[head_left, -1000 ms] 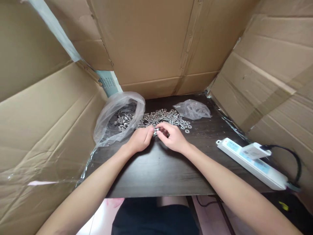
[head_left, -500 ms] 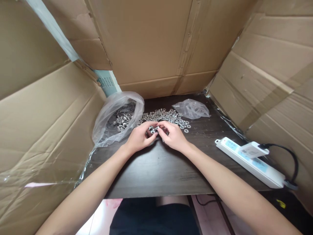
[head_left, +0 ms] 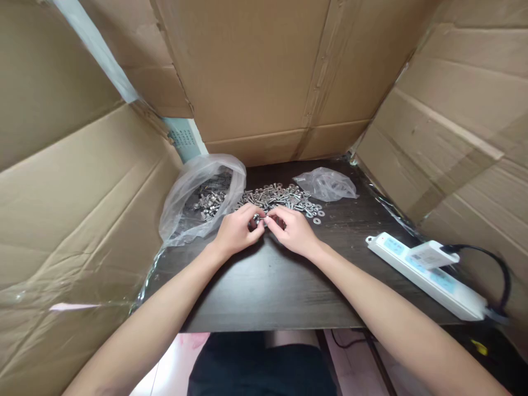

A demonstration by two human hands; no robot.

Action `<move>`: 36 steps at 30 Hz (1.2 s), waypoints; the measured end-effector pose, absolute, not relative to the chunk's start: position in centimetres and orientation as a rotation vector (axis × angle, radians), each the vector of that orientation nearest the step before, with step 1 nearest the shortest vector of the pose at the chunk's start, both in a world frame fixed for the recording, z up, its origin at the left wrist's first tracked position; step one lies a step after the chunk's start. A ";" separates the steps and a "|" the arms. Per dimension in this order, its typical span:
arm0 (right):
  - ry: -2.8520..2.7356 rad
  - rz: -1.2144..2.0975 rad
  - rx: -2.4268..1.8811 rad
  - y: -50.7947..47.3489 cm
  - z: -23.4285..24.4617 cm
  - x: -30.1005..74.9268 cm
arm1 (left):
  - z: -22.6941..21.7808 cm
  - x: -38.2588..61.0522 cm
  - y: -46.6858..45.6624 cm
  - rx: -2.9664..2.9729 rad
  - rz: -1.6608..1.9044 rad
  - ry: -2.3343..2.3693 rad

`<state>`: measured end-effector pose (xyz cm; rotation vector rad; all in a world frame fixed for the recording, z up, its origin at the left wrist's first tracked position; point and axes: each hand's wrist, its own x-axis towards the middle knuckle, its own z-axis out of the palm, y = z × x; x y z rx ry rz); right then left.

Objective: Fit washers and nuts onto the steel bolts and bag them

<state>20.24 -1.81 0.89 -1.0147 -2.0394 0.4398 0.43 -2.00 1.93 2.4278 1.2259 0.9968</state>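
Observation:
My left hand (head_left: 240,230) and my right hand (head_left: 293,231) meet over the near edge of a pile of loose bolts, nuts and washers (head_left: 284,195). Between the fingertips shows a small shiny bolt (head_left: 258,218), partly covered by the fingers. The left thumb and fingers curl round its one side, while the right thumb and forefinger pinch at its other end. Whether a nut or washer is on it is too small to tell. Left of the pile lies an open clear plastic bag (head_left: 177,214) with more metal fasteners (head_left: 210,206) in its mouth.
A crumpled clear bag (head_left: 328,184) lies behind the pile to the right. On the right of the dark table (head_left: 264,291) rests a white power strip (head_left: 424,275) with a plugged-in adapter (head_left: 431,254) and black cable. Cardboard walls (head_left: 256,71) enclose the back and sides.
The fingertips have drawn closer together round the bolt, and less metal shows between them. Otherwise the hands stay in place; the whole view has shifted slightly.

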 end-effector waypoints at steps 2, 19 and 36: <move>-2.049 0.445 -1.030 -1.7 0.9 20.3 | 2.0 0.4 -2.0 2.434 0.988 1.204; -2.040 0.481 -1.004 -1.8 1.2 20.5 | 1.7 -0.1 -1.6 2.440 0.998 1.166; -2.122 0.431 -0.996 -1.4 0.9 20.6 | 1.4 -0.1 -1.6 2.488 1.056 1.120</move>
